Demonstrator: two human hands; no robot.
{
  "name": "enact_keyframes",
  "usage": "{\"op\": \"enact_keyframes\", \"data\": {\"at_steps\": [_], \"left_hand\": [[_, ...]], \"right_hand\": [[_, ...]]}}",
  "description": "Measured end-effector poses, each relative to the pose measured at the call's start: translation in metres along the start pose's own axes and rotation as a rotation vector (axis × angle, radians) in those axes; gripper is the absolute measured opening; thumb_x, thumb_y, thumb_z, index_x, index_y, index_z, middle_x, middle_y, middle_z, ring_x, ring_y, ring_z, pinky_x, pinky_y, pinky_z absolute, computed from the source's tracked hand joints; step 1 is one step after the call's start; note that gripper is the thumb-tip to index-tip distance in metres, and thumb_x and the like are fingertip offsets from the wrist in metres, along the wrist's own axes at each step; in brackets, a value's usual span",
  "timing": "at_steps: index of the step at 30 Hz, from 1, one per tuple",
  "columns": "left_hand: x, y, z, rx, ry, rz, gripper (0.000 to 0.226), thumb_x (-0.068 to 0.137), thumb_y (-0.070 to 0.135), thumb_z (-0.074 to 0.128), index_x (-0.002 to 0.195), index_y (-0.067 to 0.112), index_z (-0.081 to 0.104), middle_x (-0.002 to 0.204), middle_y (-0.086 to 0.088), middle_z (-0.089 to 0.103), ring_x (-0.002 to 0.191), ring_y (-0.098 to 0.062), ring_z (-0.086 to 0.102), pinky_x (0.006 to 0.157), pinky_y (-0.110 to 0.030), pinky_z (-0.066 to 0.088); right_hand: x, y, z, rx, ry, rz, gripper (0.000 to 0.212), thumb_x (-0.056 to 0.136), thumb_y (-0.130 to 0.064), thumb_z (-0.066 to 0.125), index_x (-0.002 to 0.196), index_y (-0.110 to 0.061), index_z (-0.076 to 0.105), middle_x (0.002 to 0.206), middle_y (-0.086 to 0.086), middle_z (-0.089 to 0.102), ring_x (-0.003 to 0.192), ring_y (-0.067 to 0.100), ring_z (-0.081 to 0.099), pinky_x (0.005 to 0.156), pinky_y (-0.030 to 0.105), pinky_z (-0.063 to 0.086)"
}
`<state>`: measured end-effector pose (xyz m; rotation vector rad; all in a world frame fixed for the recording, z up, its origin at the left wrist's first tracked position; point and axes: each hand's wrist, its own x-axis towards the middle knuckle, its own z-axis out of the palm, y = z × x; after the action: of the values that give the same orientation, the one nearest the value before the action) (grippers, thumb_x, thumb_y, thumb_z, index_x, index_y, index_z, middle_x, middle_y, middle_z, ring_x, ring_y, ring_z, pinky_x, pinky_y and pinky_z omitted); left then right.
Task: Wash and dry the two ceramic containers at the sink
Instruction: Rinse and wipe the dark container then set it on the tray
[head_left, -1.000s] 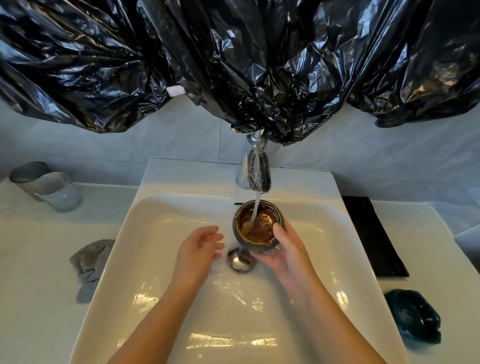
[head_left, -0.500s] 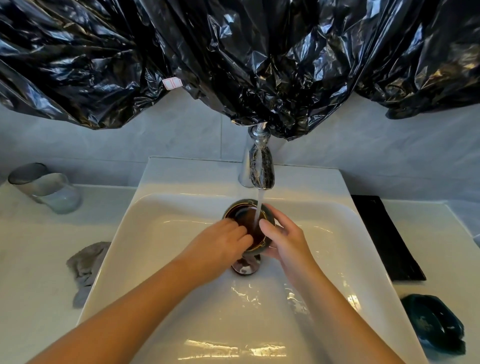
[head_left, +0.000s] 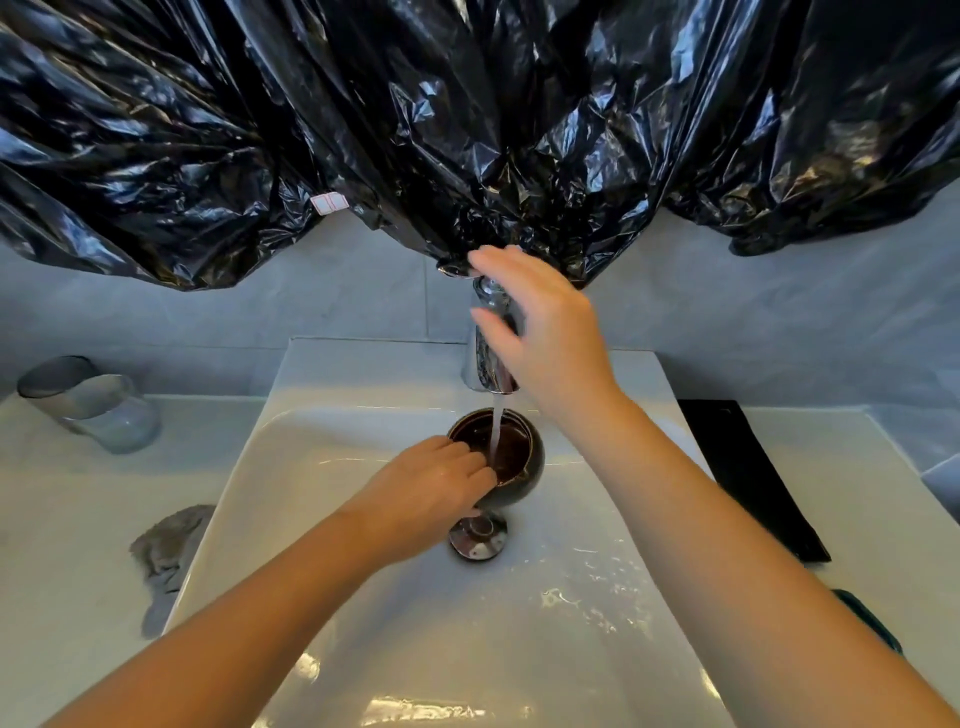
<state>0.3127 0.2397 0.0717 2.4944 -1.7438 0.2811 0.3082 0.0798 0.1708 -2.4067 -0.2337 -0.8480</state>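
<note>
Now our left hand grips the brown pot by its near rim, fingers curled over the edge and dipping inside, with the thumb tucked under its round belly. The pot sits upright in the sink, just above the metal drain plug, and a thin stream of water from the tap falls straight into it. Our right hand is up in front of the tap with fingers loosely spread and holding nothing; it is blurred, so we cannot tell whether it touches the metal. On the bench to the left lie a tipped glass and a grey cloth. To the right are a black mat and, half hidden behind our forearm, the green dish. Black plastic sheeting hangs above.
</note>
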Motion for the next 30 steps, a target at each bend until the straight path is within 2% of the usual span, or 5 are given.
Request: {"op": "enact_keyframes", "data": {"at_steps": [6, 16, 20, 24, 30], "left_hand": [[-0.009, 0.007, 0.005, -0.013, -0.047, 0.007, 0.031, 0.062, 0.013, 0.082, 0.086, 0.022, 0.065, 0.079, 0.006, 0.066, 0.074, -0.016, 0.062, 0.083, -0.026, 0.051], [-0.008, 0.007, 0.012, -0.039, -0.082, -0.011, 0.035, 0.066, 0.012, 0.083, 0.096, 0.021, 0.068, 0.091, 0.003, 0.068, 0.082, -0.017, 0.062, 0.077, -0.027, 0.054], [-0.009, 0.012, 0.018, -0.071, -0.030, -0.017, 0.043, 0.068, 0.022, 0.083, 0.106, 0.018, 0.066, 0.096, 0.003, 0.068, 0.081, -0.015, 0.064, 0.074, -0.025, 0.055], [0.005, 0.026, 0.014, -0.205, -0.014, -0.153, 0.022, 0.080, 0.027, 0.073, 0.094, 0.015, 0.061, 0.088, 0.000, 0.065, 0.075, -0.019, 0.061, 0.064, -0.025, 0.049], [0.008, 0.003, 0.018, 0.049, -0.090, -0.008, 0.043, 0.091, 0.053, 0.037, 0.101, 0.020, 0.063, 0.103, 0.000, 0.068, 0.104, -0.022, 0.060, 0.104, -0.029, 0.034]], "right_hand": [[0.035, 0.008, 0.020, -0.204, 0.164, -0.167, 0.012, 0.086, -0.014, 0.064, 0.080, -0.010, 0.073, 0.074, 0.003, 0.071, 0.060, 0.024, 0.063, 0.051, 0.035, 0.054], [0.026, 0.011, -0.002, -0.054, 0.091, -0.085, 0.019, 0.088, -0.014, 0.066, 0.104, -0.009, 0.075, 0.100, 0.005, 0.075, 0.089, 0.018, 0.069, 0.079, 0.036, 0.058], [-0.087, 0.018, -0.003, 0.242, 0.224, 0.438, 0.019, 0.095, -0.010, 0.061, 0.109, -0.020, 0.069, 0.106, -0.002, 0.070, 0.100, 0.003, 0.063, 0.083, 0.009, 0.047], [-0.128, 0.028, 0.033, 1.209, -0.167, 1.287, 0.036, 0.100, -0.034, 0.044, 0.119, -0.016, 0.069, 0.117, 0.016, 0.071, 0.099, 0.027, 0.071, 0.072, 0.037, 0.058], [-0.122, 0.041, 0.056, 1.562, -0.200, 1.318, 0.049, 0.087, -0.044, 0.048, 0.116, -0.012, 0.072, 0.117, 0.017, 0.071, 0.102, 0.029, 0.070, 0.085, 0.045, 0.053]]}}
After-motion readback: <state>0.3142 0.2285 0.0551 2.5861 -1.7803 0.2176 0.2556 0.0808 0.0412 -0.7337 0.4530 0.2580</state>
